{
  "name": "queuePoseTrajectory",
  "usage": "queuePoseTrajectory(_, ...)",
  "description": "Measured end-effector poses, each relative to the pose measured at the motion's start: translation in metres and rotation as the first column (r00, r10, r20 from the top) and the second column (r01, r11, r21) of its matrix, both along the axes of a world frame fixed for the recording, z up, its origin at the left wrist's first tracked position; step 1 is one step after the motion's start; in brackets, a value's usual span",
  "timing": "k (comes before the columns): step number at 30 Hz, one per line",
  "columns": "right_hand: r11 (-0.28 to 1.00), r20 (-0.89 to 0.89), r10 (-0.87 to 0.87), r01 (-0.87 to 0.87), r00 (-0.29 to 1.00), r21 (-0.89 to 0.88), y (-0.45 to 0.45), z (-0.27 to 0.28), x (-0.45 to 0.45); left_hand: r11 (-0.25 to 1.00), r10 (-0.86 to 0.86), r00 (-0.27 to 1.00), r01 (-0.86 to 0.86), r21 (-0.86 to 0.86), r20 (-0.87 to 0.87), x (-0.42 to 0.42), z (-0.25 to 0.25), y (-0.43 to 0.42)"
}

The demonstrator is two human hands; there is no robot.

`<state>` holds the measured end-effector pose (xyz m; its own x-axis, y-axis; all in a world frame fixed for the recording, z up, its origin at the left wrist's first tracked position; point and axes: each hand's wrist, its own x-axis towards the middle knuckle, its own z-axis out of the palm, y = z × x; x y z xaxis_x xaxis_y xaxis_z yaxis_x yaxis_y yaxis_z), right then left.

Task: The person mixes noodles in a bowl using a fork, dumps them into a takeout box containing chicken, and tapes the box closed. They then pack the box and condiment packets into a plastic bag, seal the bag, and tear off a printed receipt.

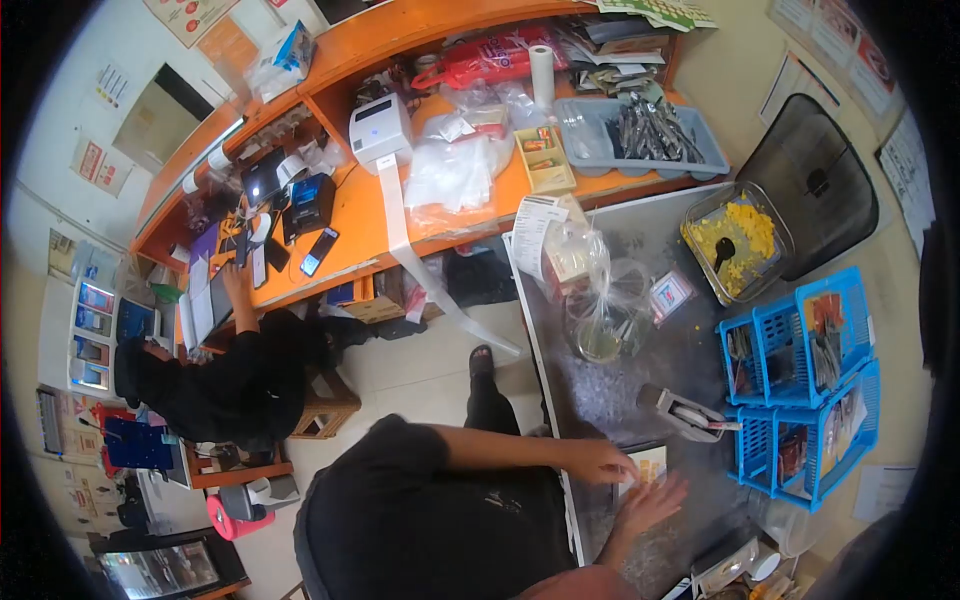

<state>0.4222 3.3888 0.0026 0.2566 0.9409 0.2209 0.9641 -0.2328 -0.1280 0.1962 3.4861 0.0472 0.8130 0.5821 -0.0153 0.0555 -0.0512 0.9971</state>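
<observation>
My left hand (598, 462) reaches in over the metal table with its fingers bent together at the near edge of a small white card with yellow print (653, 464). Something small and pale shows at those fingertips, too small to name. My right hand (652, 507) is beside the card's lower edge, fingers stretched and apart. Just above the card stands a tape dispenser (685, 412). Further up the table are a knotted clear plastic bag (605, 315) with a container inside and a red-bordered card (671, 296).
Blue baskets (800, 400) with packets stand at the right. A glass dish of yellow food (740, 245) and a grey tray of wrapped cutlery (650, 140) are further back. A label printer (380, 130) sits on the orange counter. Another person (230, 380) in black works at left.
</observation>
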Motion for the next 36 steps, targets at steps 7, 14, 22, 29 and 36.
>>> queuePoseTrajectory(7,0.954,0.175,0.036,0.018,0.984,-0.298,0.005,-0.014,-0.013,0.770,0.543,0.839,-0.507,-0.387,-0.019,-0.170,-0.004,0.019)
queuePoseTrajectory(14,0.912,-0.636,-0.356,0.403,0.685,-0.077,0.044,0.015,-0.037,0.380,0.925,0.370,-0.911,-0.162,0.089,-0.371,-0.049,0.140)
queuePoseTrajectory(22,0.950,-0.362,0.049,0.069,0.931,0.305,0.155,0.138,-0.188,0.339,0.938,0.337,-0.940,-0.017,0.088,-0.457,-0.003,0.343)
queuePoseTrajectory(29,0.951,-0.478,0.028,0.123,0.878,0.282,0.174,0.157,-0.242,0.078,0.982,0.162,-0.820,0.566,0.100,-0.502,-0.055,0.429)
queuePoseTrajectory(36,0.966,-0.759,0.002,0.194,0.651,0.169,0.201,0.149,-0.313,0.300,0.952,0.185,-0.426,0.853,-0.243,-0.576,-0.098,0.334)
